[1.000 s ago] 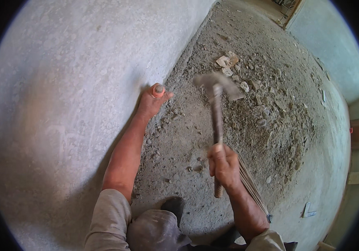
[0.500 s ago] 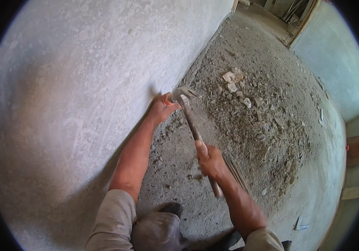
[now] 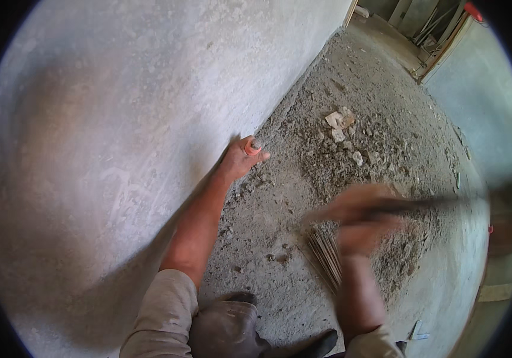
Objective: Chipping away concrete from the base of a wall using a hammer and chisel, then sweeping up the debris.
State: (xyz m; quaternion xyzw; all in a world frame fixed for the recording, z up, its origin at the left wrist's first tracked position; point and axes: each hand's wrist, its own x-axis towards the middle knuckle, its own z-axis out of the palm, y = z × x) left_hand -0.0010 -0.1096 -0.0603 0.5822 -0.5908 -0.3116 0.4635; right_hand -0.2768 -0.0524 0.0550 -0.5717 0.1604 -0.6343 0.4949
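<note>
My left hand (image 3: 237,161) is closed around a chisel with an orange-red collar (image 3: 254,147), low against the pale wall (image 3: 119,119) near where it meets the floor. Only the blunt top end of the chisel shows; the hand hides its shaft and tip. Out to the right, well apart from the chisel, my right hand (image 3: 366,221) grips a hammer (image 3: 426,204) by its handle. Motion smears both the right hand and the hammer, and the hammer's head is a dark blur toward the right wall.
Grey rubble and grit (image 3: 381,143) cover the floor, with pale broken chunks (image 3: 341,119) among them. A bundle of thin sticks (image 3: 326,253) lies beneath my right forearm. An L-shaped piece (image 3: 419,330) lies at lower right. A doorway (image 3: 402,36) opens at the far end.
The hammer's head has left the chisel's top and swung out to the right with my right hand. My left hand still holds the chisel at the wall.
</note>
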